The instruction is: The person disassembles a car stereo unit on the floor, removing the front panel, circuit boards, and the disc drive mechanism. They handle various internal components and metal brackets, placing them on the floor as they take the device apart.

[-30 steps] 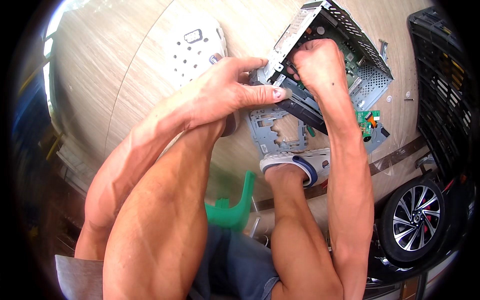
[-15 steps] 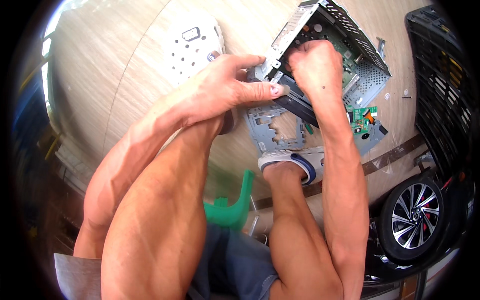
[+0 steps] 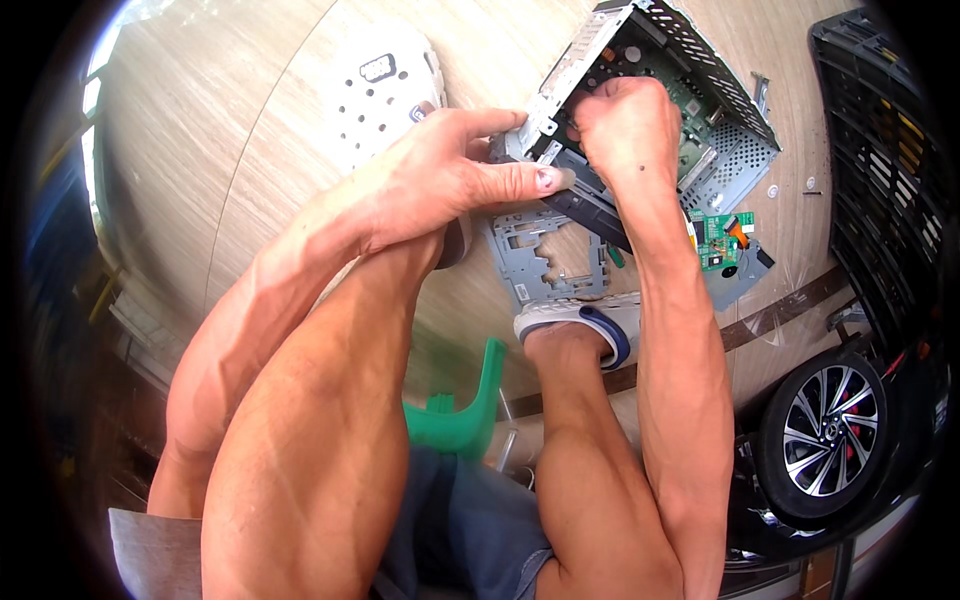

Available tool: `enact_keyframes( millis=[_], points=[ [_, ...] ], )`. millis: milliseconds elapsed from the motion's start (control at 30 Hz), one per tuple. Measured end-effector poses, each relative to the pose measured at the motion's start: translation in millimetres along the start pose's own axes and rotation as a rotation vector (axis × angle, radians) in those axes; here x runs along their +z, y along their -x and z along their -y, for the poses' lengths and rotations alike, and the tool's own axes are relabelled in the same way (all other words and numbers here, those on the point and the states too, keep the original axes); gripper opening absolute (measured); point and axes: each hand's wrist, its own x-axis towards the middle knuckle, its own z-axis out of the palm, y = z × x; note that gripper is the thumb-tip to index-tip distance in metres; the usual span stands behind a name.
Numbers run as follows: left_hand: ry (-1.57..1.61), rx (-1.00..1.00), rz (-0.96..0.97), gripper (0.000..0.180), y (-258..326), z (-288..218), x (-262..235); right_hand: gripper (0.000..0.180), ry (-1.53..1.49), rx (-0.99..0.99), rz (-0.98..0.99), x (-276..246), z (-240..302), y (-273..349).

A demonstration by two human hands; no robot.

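Observation:
An open metal electronics case [image 3: 735,165] with perforated walls stands tilted on the floor beyond my feet. Inside it lies a green circuit board [image 3: 690,105]. My left hand [image 3: 450,175] grips the case's near left corner, its thumb over the dark front panel [image 3: 590,207] and its forefinger along the metal side. My right hand [image 3: 628,130] is closed and reaches into the case; its fingertips are hidden, so what they hold cannot be made out. Below the front panel, a flat grey metal bracket [image 3: 515,265] with cut-outs rests on the floor.
Beside my right forearm lies a small green circuit board [image 3: 722,240] on a grey metal plate. Screws [image 3: 812,192] and washers are scattered farther right. A black grille [image 3: 880,150] and a toy-like spoked wheel [image 3: 830,430] fill the right side. Green plastic furniture [image 3: 465,420] shows beneath me.
My right hand and forearm have shifted slightly left, showing more of the small green board beside them. My left hand keeps its grip on the case.

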Motion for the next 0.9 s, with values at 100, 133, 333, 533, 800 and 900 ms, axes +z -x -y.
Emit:
enact_keyframes(
  millis=[100, 133, 333, 533, 800, 900],
  points=[
    [0.014, 0.000, 0.000, 0.069, 1.4, -1.6, 0.4, 0.023, 0.017, -0.014, 0.001, -2.6, 3.2, 0.7],
    [0.014, 0.000, 0.001, 0.069, 1.0, -1.4, 0.7, 0.023, 0.021, -0.013, 0.007, -3.1, 2.3, 0.2],
    [0.002, -0.014, 0.000, 0.069, -1.3, 2.2, -0.2, 0.023, 0.049, -0.032, 0.028, -3.5, 2.1, -1.9],
    [0.030, 0.015, 0.038, 0.068, 0.5, -4.3, -0.1, 0.022, -0.002, 0.005, 0.040, -5.1, 1.3, -3.5],
    [0.008, 0.002, 0.007, 0.067, -1.2, 0.6, 0.7, 0.022, -0.006, 0.003, 0.016, -1.7, -1.6, -2.6],
    [0.032, 0.000, -0.001, 0.067, -0.8, 2.4, 0.4, 0.023, -0.011, 0.010, 0.020, 1.1, -3.8, -5.6]
  ],
)
